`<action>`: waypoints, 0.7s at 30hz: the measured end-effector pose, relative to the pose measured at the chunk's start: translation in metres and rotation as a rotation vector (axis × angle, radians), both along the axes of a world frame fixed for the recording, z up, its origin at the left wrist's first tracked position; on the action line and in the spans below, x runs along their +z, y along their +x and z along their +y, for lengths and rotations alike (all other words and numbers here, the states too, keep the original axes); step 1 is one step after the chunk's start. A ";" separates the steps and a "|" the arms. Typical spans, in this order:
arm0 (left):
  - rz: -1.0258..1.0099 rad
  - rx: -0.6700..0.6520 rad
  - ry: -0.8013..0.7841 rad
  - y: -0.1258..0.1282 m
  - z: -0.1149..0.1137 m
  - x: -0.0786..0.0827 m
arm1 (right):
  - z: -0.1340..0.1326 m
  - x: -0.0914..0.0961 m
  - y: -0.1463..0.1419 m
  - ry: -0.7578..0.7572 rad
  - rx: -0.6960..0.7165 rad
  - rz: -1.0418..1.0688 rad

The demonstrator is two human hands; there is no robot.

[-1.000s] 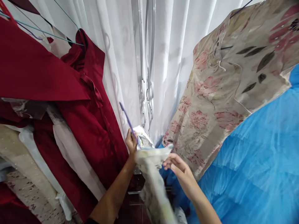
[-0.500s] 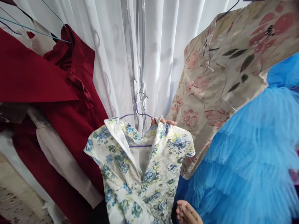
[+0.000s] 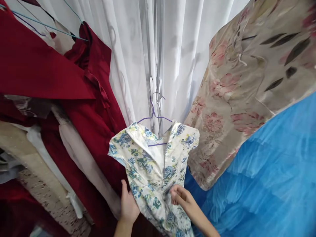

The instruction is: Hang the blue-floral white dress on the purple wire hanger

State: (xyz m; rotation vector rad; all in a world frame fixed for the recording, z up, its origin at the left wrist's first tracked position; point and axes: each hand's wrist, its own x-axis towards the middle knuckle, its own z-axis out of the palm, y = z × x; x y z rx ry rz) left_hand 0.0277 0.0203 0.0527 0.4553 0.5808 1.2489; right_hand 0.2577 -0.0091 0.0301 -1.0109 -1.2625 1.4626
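A short-sleeved white dress (image 3: 153,177) with blue, green and yellow flowers hangs in front of me on a purple wire hanger (image 3: 153,113). Its V-neck has a folded collar, and the lower part runs out of view. My left hand (image 3: 129,205) lies along the dress's left edge at the waist. Its thumb sticks up, apart from the cloth, and its fingers are hidden behind the dress. At the front of the waist, my right hand (image 3: 181,197) has curled fingers that appear to pinch the fabric.
Dark red garments (image 3: 98,131) hang close on the left, with a pale pink sleeve (image 3: 81,161) among them. To the right hangs a beige garment with pink flowers (image 3: 222,108), above a ruffled blue tulle garment (image 3: 261,177). A white curtain (image 3: 182,49) and metal poles stand behind.
The fingers at the collar have left it. My left hand now shows at the dress's left side, and my right hand has moved up and left onto the waist. The view has shifted.
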 end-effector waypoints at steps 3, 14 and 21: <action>0.155 0.100 -0.099 -0.010 -0.021 -0.003 | 0.027 0.021 -0.024 0.107 0.034 -0.068; 0.770 0.735 0.056 -0.039 0.006 -0.014 | 0.045 0.020 -0.063 0.027 -0.216 0.056; 1.192 0.256 0.656 0.023 0.007 -0.008 | 0.028 0.023 -0.073 -0.029 -0.195 0.061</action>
